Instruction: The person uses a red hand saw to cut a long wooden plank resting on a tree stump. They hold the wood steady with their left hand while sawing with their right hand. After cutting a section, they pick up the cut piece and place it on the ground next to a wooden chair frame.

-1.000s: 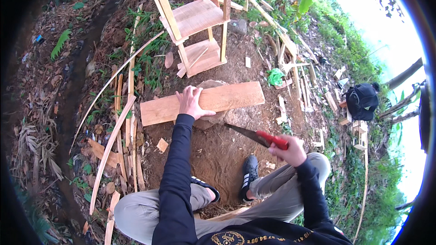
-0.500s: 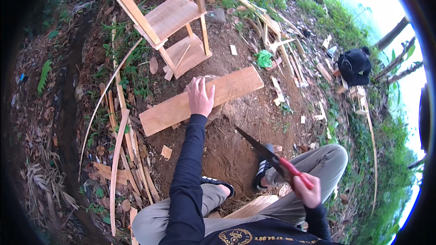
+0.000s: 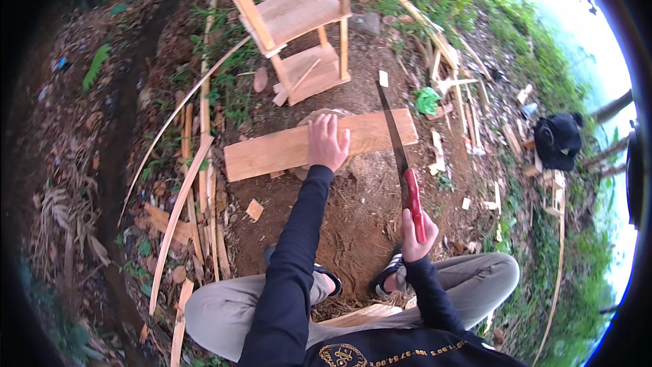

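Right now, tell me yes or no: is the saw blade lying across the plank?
Yes. The saw, gripped by the right hand at its red handle, crosses the plank near its right end, while the left hand presses the plank down.

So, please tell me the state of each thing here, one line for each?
Plank: flat on a stump, pressed down by the left hand.
Saw: gripped in the right hand, blade across the plank's right end.
Wooden frame: standing, unfinished.
Black bag: on the ground.

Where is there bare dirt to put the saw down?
Bare dirt lies between the plank, the left arm and the right hand holding the saw. It is crowded left of the plank, with wood strips, and right, with offcuts.
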The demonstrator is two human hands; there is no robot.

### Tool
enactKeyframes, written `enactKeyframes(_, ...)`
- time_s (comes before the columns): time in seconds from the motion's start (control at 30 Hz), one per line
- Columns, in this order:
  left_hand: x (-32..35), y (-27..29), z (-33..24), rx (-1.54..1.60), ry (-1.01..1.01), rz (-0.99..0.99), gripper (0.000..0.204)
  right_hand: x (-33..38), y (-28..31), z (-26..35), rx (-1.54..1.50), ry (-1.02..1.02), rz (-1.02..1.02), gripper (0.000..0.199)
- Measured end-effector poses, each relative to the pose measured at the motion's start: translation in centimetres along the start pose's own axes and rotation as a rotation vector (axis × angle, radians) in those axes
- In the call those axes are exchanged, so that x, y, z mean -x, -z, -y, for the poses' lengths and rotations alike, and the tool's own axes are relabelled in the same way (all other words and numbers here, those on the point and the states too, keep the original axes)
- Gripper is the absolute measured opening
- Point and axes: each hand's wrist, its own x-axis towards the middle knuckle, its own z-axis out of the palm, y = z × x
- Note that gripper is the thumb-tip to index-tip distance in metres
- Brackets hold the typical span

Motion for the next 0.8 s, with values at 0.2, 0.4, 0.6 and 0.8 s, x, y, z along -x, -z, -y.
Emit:
enactKeyframes(0.2, -0.3, 1.6, 0.8, -0.061, -0.033, 0.112, 0.06, 0.8, -0.4, -1.2, -0.018, 0.081, -0.037, 0.025)
enactKeyframes(0.4, -1.3, 3.1, -0.8, -0.12, -0.142, 0.082, 0.061, 0.5, 2.4, 0.7, -0.035, 0.149, -0.145, 0.017)
enactKeyframes(0.6, -3.1, 4.5, -0.2, 0.076, -0.37, 0.326, 0.067, 0.5, 4.8, 2.7, -0.124, 0.196, -0.222, 0.016)
enactKeyframes(0.8, -5.4, 7.0, -3.0, -0.318, -0.673, 0.131, 0.038, 0.2, 6.4, 3.5, -0.19, 0.289, -0.292, 0.023)
